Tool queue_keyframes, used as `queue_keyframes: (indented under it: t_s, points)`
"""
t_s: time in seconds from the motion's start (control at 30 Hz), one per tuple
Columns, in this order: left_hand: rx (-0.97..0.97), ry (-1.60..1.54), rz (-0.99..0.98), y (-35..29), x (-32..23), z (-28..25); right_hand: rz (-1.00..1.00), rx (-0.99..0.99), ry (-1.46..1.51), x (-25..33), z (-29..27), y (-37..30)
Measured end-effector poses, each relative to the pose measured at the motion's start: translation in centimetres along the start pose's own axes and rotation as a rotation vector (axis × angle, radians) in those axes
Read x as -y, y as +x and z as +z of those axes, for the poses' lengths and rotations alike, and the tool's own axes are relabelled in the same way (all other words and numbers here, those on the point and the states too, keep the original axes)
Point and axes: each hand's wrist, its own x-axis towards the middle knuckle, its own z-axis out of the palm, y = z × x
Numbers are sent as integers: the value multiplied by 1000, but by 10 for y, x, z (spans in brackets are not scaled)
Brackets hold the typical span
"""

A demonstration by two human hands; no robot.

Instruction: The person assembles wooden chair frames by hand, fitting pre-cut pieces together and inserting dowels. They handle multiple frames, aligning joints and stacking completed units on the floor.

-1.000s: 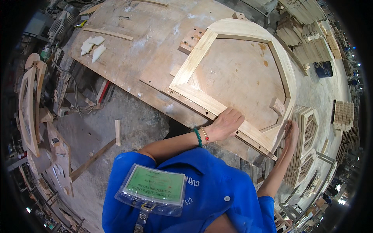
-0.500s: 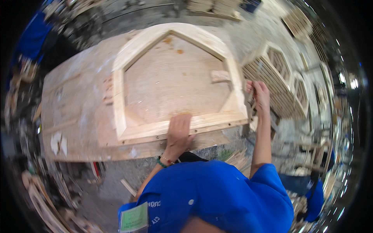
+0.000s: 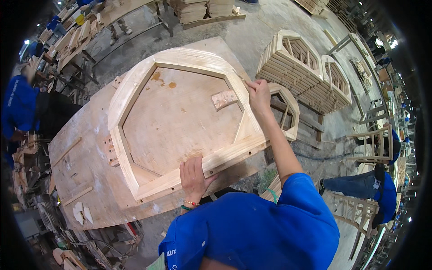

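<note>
One worktable (image 3: 85,166), board-topped, with strips and pale scraps at its left end. One stack of wooden frames (image 3: 292,76), right of the table on the far side; the swung view brings it higher into sight. One wooden frame (image 3: 189,57), arched at the far side, straight at the near rail; lies flat on the table, its place on the board apparently unchanged. One single smaller frame (image 3: 294,114), well beyond the right edge.

Two bare hands. Left hand (image 3: 193,177): open, fingers flat over the near rail, thumb spread along the front; position unchanged at mid-rail. Right hand (image 3: 259,96): fingers curled; cannot tell whether it pinches anything. It has gone from beside the near right corner to the curved right edge. Judged meaning: attention shifts along the outer edge while the left steadies the frame.

One drilled block (image 3: 110,152), outside left. One small block (image 3: 223,99), inside right.
</note>
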Motion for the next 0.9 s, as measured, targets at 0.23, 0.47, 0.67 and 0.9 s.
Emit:
queue_keyframes:
  t_s: [0.23, 0.47, 0.67, 0.9]
  points:
    - [38, 21, -12, -9, 8, 5, -39, 137, -5, 25, 2, 5]
    - [-15, 68, -5, -12, 12, 6, -310, 205, 269, 97, 96, 59]
    - [-41, 20, 32, -4, 12, 3, -363, 200, 148, 170, 190, 108]
    - [-37, 26, -7, -2, 9, -3, -401, 230, 81, 176, 197, 79]
